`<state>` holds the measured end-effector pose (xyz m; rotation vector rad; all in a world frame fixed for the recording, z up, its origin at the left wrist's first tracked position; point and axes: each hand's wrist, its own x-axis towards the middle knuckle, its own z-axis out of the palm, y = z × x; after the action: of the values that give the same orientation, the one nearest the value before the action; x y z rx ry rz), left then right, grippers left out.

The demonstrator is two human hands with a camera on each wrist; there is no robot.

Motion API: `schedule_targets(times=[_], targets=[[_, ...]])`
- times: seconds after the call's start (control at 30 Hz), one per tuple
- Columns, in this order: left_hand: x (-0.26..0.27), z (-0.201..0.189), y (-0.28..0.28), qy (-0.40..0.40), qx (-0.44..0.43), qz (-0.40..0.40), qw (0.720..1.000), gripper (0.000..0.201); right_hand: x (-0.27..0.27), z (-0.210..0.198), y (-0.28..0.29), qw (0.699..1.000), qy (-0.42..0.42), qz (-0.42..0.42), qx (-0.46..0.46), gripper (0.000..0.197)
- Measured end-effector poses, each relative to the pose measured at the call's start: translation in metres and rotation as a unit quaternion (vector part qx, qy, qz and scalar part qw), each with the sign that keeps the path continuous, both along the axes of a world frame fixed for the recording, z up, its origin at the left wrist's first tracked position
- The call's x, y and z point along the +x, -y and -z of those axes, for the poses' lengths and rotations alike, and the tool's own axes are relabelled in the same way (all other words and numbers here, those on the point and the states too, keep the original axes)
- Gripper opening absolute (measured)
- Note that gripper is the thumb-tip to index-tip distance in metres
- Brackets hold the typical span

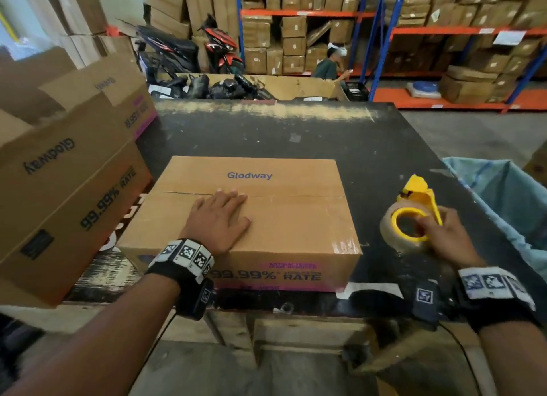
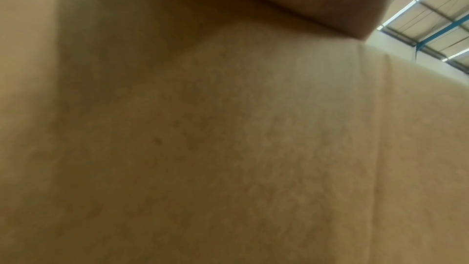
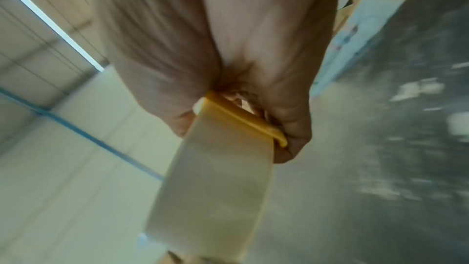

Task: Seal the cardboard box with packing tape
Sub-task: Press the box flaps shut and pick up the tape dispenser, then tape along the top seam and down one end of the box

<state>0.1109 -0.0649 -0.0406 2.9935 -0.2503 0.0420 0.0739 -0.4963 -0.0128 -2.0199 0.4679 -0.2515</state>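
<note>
A brown Glodway cardboard box (image 1: pixel 284 218) lies on the black table (image 1: pixel 296 135) with its top flaps closed and a seam across the middle. My left hand (image 1: pixel 220 215) rests flat on its lid, fingers straight and reaching the seam. The left wrist view is filled by the box's cardboard (image 2: pixel 228 148) up close. To the right of the box, my right hand (image 1: pixel 444 236) grips a yellow tape dispenser (image 1: pixel 414 215) carrying a roll of clear packing tape, down at the table top. In the right wrist view my right hand (image 3: pixel 253 87) is curled round the yellow dispenser (image 3: pixel 241 119).
Large Glodway boxes (image 1: pixel 59 173) crowd the table's left side. A bin lined with a blue bag (image 1: pixel 503 194) stands at the right edge. Behind the table are an open carton of black parcels (image 1: pixel 225 86), motorbikes, shelving full of cartons and a seated person (image 1: pixel 328 67).
</note>
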Motion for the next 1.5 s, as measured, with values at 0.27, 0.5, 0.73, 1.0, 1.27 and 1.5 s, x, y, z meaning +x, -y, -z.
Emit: schedule_targets(times=[0.27,0.5,0.73,1.0,1.27,1.5], targets=[[-0.003,-0.005,-0.001,-0.006,-0.016,0.007,1.0,0.072,0.081,-0.099,-0.134,0.907,0.15,-0.347,-0.188,0.065],[-0.005,-0.018,-0.018,-0.03,-0.076,0.034,0.996,0.074,0.122,-0.069,-0.225,0.808,0.073,-0.484,-0.327,0.068],[0.007,-0.046,-0.138,-0.062,0.007,0.0,0.998,0.075,0.126,-0.063,-0.227,0.813,0.066,-0.478,-0.327,0.071],[0.017,-0.034,-0.169,-0.051,-0.029,0.077,0.995,0.084,0.138,-0.084,-0.318,0.801,0.122,-0.52,-0.271,0.064],[0.036,-0.048,-0.215,-0.134,-0.584,-0.056,0.798,0.032,0.15,-0.063,-0.379,0.776,0.115,-0.557,-0.273,0.064],[0.059,-0.064,-0.206,-0.179,-0.706,-0.13,0.673,0.038,0.147,-0.062,-0.374,0.779,0.099,-0.555,-0.275,0.066]])
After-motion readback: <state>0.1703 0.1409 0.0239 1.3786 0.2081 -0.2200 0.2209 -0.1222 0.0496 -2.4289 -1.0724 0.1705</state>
